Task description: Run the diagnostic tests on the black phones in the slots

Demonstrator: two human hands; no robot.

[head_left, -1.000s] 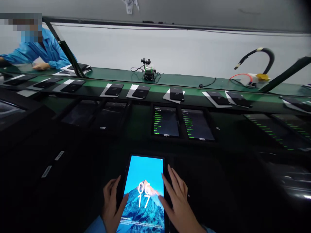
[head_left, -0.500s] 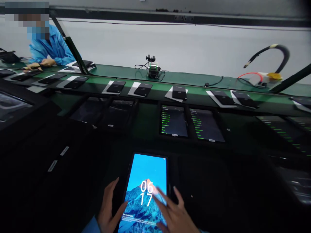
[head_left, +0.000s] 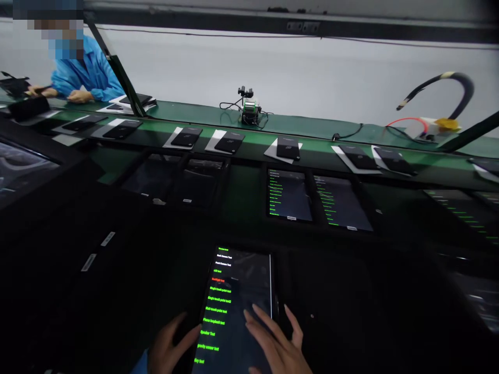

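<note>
While lying flat on the dark bench between both hands, tablet point(head_left: 236, 306) showing a dark screen with a column of green text lines and one red line. Left hand point(head_left: 167, 348) open, fingers spread loosely, thumb touching the left edge of the tablet near its lower part; holding nothing, only resting against the frame. Right hand point(head_left: 275, 345) also open, fingers stretched and fanned apart, fingertips laid on the right half of the screen, the outer fingers reaching over the right edge. Impossible to tell whether the palm presses down or only hovers.

Ahead of the hands, two tablets with green lists point(head_left: 290, 195) set in dark holders, and two unlit ones further to the left of them. Beyond these, green conveyor belt point(head_left: 249, 148) carrying black phones point(head_left: 288, 148) on white sheets. Far left of the hands, a co-worker in a blue sleeve point(head_left: 88, 75) bending over the belt. Far right, black bent hose point(head_left: 448, 85) above the belt.
</note>
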